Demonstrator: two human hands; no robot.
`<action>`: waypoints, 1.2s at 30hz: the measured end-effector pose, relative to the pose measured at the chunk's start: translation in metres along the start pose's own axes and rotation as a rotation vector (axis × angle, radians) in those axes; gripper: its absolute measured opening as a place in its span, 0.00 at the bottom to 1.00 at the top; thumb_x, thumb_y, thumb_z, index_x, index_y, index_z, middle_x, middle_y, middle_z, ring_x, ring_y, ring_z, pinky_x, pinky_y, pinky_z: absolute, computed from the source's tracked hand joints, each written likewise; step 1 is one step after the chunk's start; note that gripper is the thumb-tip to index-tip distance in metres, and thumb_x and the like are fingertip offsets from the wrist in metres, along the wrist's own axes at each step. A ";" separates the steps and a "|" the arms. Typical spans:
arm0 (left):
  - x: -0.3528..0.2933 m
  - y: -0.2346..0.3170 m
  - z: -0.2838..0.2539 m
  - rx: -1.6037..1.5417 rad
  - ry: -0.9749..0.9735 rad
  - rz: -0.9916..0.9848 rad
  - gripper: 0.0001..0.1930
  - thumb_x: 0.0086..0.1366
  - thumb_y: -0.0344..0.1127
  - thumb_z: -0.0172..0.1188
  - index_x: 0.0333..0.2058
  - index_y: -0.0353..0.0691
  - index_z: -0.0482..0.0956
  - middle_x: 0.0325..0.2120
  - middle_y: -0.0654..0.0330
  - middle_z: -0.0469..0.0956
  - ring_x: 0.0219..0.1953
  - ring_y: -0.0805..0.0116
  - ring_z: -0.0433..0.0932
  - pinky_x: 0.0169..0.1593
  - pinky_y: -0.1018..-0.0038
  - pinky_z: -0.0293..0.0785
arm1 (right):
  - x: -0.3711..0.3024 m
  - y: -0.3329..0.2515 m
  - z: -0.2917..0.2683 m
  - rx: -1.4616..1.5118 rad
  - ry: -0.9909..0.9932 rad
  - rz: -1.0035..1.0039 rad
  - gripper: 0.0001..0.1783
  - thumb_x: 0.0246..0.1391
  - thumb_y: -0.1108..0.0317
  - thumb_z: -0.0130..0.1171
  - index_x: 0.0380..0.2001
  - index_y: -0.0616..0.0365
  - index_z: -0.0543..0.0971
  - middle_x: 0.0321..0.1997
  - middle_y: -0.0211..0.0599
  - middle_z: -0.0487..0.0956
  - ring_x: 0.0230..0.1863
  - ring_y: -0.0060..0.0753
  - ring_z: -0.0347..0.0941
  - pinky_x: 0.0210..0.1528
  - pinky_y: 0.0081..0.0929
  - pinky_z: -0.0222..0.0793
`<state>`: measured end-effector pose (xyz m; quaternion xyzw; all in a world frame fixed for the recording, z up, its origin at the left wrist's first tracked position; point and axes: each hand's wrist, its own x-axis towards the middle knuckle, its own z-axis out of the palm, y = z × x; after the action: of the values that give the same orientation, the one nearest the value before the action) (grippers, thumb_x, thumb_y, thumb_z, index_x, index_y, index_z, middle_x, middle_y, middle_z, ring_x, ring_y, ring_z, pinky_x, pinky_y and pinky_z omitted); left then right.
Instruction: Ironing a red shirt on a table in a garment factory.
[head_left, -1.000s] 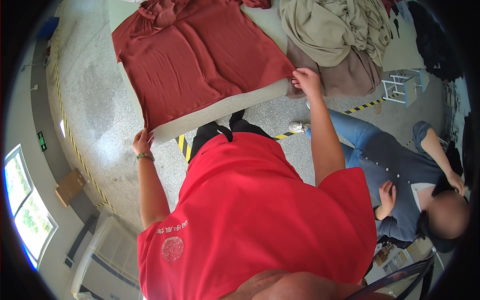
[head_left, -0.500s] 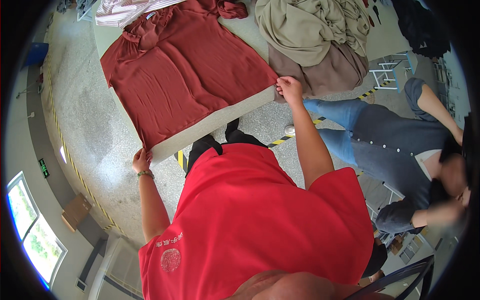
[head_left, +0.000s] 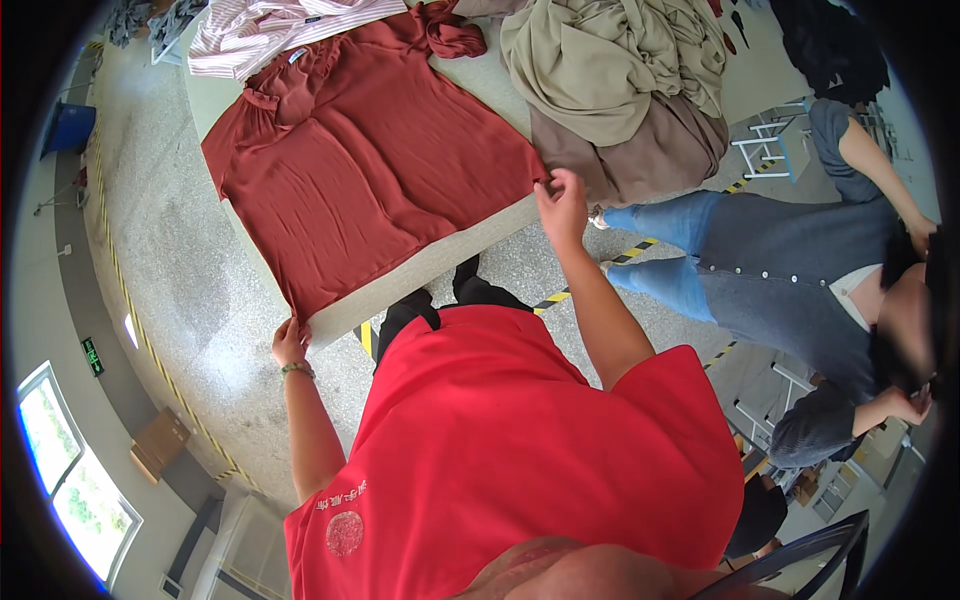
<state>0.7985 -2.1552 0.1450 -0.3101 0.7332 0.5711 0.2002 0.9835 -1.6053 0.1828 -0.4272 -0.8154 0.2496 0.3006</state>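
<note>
A rust-red blouse [head_left: 360,170] lies spread over the table, its gathered neckline at the far left and its hem toward me. My left hand [head_left: 291,343] pinches the near left hem corner at the table's edge. At the right hem corner is my right hand [head_left: 565,208], thumb and curled forefinger at the cloth; the exact contact of the fingertips is small and hard to make out. One sleeve of the blouse lies bunched at the far side.
A pink-striped garment [head_left: 290,30] lies beyond the blouse. Beige cloth [head_left: 610,60] is heaped over brown cloth [head_left: 640,150] on the right. A person in a dark top [head_left: 800,270] and jeans stands at the right. Dark fabric [head_left: 830,50] hangs at the far right.
My right hand has shifted slightly left and down, its fingers looser at the hem corner. My left hand stays at its corner. The person at the right has moved an arm.
</note>
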 end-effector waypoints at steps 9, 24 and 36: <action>-0.014 0.002 0.025 0.873 0.503 0.613 0.14 0.63 0.34 0.65 0.42 0.32 0.77 0.36 0.56 0.81 0.36 0.62 0.80 0.36 0.71 0.77 | -0.034 -0.018 0.013 0.003 -0.397 -0.172 0.14 0.50 0.64 0.67 0.40 0.51 0.79 0.38 0.33 0.77 0.40 0.40 0.77 0.39 0.37 0.73; -0.111 0.041 0.257 1.322 -0.431 1.394 0.09 0.57 0.35 0.59 0.38 0.45 0.78 0.35 0.58 0.76 0.38 0.56 0.79 0.38 0.62 0.79 | 0.036 0.043 -0.005 0.037 -0.173 0.053 0.13 0.53 0.64 0.66 0.40 0.56 0.80 0.37 0.38 0.81 0.36 0.34 0.79 0.39 0.31 0.74; -0.115 0.038 0.251 1.223 -0.443 1.568 0.04 0.55 0.33 0.56 0.30 0.45 0.75 0.30 0.59 0.74 0.36 0.59 0.78 0.34 0.63 0.77 | 0.050 0.060 0.004 0.111 -0.317 0.154 0.09 0.51 0.66 0.66 0.34 0.58 0.81 0.31 0.39 0.84 0.33 0.36 0.82 0.38 0.31 0.75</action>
<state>0.8409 -1.8814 0.1792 0.5260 0.8425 0.1134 0.0251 0.9910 -1.5331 0.1541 -0.4265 -0.8025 0.3806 0.1712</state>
